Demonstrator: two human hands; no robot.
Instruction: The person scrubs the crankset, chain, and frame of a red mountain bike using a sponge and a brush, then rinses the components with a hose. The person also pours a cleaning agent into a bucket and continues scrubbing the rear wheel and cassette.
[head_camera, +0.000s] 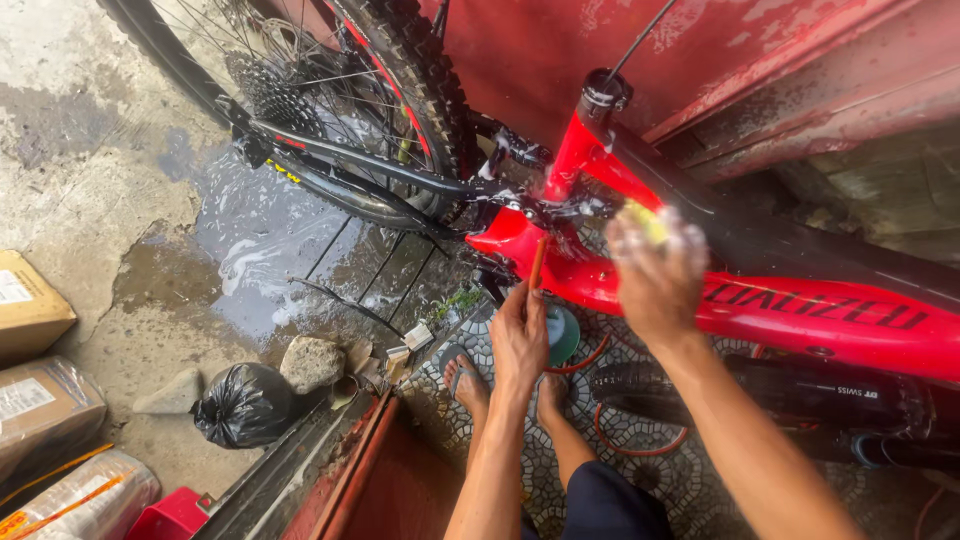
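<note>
A red and black bicycle frame (800, 310) lies across the view, wet and soapy, its rear wheel (330, 110) at the upper left. My right hand (655, 275), covered in foam, presses a yellow sponge (647, 222) against the frame near the seat tube. My left hand (520, 335) holds a thin orange hose (537, 265) upright, its end pointing at the frame's lower junction. My feet in sandals (462, 372) stand on the patterned tile below.
Soapy water pools on the concrete (260, 240) under the wheel. A black bag (243, 403), stones (312, 362), wrapped parcels (40, 400) and a cardboard box (25, 305) sit at the left. A red wall (760, 60) rises behind. A teal round object (563, 333) lies by my left hand.
</note>
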